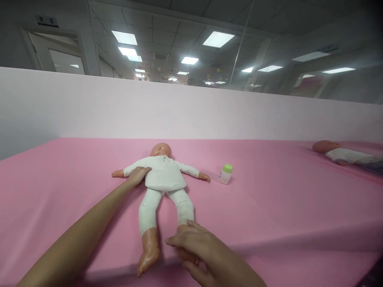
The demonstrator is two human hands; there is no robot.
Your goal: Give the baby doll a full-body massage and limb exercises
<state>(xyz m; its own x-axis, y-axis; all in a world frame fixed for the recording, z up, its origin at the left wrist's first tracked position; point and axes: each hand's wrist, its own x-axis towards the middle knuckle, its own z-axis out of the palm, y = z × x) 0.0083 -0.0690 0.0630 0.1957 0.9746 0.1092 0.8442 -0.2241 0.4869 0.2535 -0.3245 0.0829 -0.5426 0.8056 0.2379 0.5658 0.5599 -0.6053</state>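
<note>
A baby doll (166,173) in a white top and trousers lies on its back, arms spread and head away from me. My left hand (139,175) rests against the doll's side under its outstretched arm, fingers extended onto the edge of the top; some of them are hidden. Over the doll's lower leg and foot on the right is my right hand (196,243), its fingers and thumb spread apart. Part of that foot shows between them, and how firmly they touch it I cannot tell. The doll's other foot (149,249) lies bare on the pink sheet.
A small clear bottle with a green cap (226,174) stands right of the doll's hand. Another doll (344,153) lies at the far right. The pink sheet (269,191) covers the surface. Behind it runs a low white wall (191,111) with glass above.
</note>
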